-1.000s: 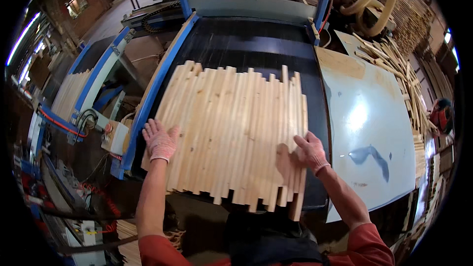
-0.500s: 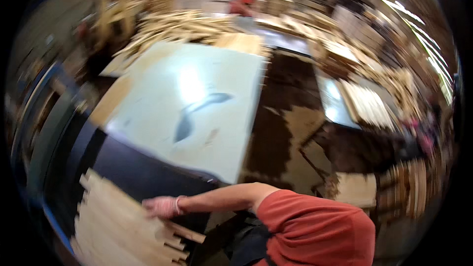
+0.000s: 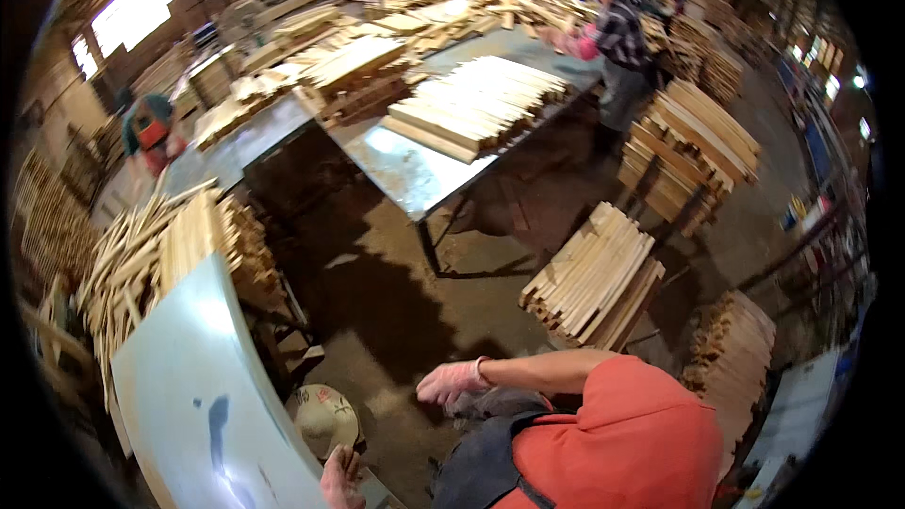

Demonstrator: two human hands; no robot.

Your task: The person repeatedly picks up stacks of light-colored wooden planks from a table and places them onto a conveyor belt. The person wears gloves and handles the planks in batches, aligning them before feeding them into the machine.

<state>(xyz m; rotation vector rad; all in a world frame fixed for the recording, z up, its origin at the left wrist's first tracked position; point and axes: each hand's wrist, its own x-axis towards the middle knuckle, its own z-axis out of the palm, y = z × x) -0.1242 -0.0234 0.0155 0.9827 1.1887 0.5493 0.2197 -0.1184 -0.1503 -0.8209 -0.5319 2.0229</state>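
My right hand [image 3: 452, 384], in a pale pinkish glove, is held out above the floor in front of my dark apron [image 3: 481, 462]. Its fingers are loosely curled together and no object shows in them. Low in the view, my left hand [image 3: 341, 481] is partly cut off by the lower edge; its fingers are bent with small gaps, and nothing is seen in them. It is beside the edge of a pale, shiny-topped table [image 3: 170, 372]. A round, pale disc-shaped thing with markings [image 3: 325, 418], perhaps a stool seat, lies just beyond that hand.
A metal-topped table [image 3: 391, 165] ahead carries stacked wooden strips [image 3: 481, 99]. Another person [image 3: 617, 42] stands at its far side; one more [image 3: 151, 132] bends at far left. Stacked strips [image 3: 594, 269] stand to the right, with a bundle [image 3: 740, 358] near my shoulder.
My view has swung to the right. My right hand has left the panel of wooden strips it was touching and is now in the air. My left hand has come into view.
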